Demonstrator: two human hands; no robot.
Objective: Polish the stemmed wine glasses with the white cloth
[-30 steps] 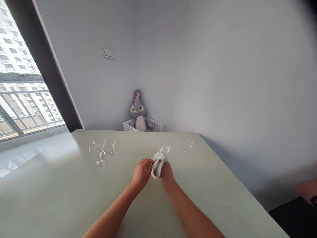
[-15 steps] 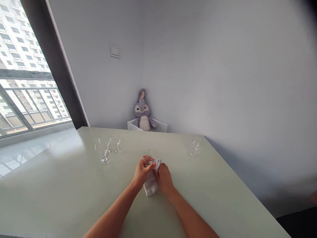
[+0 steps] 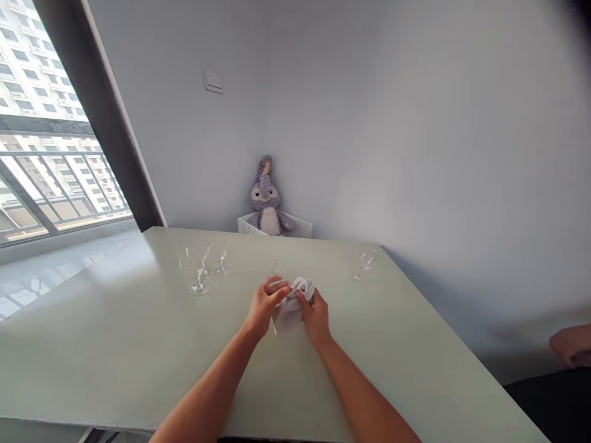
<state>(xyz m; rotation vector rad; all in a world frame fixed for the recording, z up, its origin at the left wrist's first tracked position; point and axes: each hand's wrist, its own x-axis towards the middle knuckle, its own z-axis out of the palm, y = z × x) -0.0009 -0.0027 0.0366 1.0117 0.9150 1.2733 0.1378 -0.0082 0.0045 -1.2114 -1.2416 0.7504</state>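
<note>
Above the middle of the pale green table (image 3: 157, 357), my left hand (image 3: 265, 303) is closed around a clear glass (image 3: 278, 285), mostly hidden by the fingers. My right hand (image 3: 316, 312) grips a white cloth (image 3: 292, 309), bunched against the glass, its lower part hanging down between my hands. Three stemmed glasses stand upright together at the left: a front one (image 3: 199, 283), one behind it (image 3: 203, 261) and one to the right (image 3: 221, 258). Another stemmed glass (image 3: 365, 264) stands alone near the right back corner.
A plush toy (image 3: 266, 200) sits in a white perforated basket (image 3: 300, 227) behind the far table edge. Walls meet behind it, and a window is at the left. Part of another person's hand (image 3: 571, 344) shows at the right edge.
The cloth has shifted up and right and its hanging end is less extended. My right hand has turned and moved slightly right. The other person's hand shows more. The view has tilted down a little.
</note>
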